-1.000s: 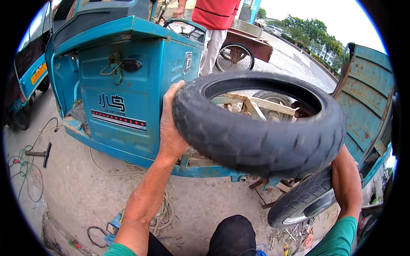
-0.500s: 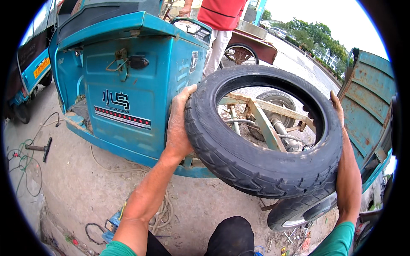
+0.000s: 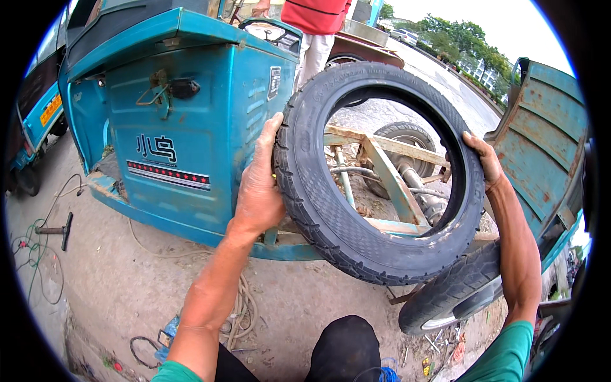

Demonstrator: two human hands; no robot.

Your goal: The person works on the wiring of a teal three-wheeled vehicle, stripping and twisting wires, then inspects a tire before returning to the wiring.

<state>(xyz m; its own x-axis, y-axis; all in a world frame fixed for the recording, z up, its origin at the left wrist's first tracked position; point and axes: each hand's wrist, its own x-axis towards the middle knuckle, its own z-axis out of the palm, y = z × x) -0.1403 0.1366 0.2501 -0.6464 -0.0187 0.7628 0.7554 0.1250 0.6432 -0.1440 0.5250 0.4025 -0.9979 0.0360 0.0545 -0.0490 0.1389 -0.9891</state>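
Note:
A black rubber tire (image 3: pixel 382 251) without a rim is held up in front of me, tilted so that I look through its hole. My left hand (image 3: pixel 259 188) presses on the tread at its left side, thumb upward and fingers hidden behind the tire. On the right, my right hand (image 3: pixel 487 160) grips the sidewall, its thumb over the inner edge. Through the hole show the rusty frame (image 3: pixel 394 184) of a vehicle and a rear wheel (image 3: pixel 407 137). Below the tire on the right is a mounted wheel (image 3: pixel 455 290).
A blue three-wheeler cab (image 3: pixel 172 134) stands at the left, its rusty cargo bed (image 3: pixel 547 140) tipped up at right. Behind stands a person in a red shirt (image 3: pixel 315 14). A hand pump (image 3: pixel 58 230), a coiled hose (image 3: pixel 243 312) and scattered tools (image 3: pixel 433 347) lie on the ground.
The tire has tilted more upright, showing more of its sidewall, and shifted slightly left. My right hand has moved from its outer edge onto the sidewall. My left hand still holds the left side.

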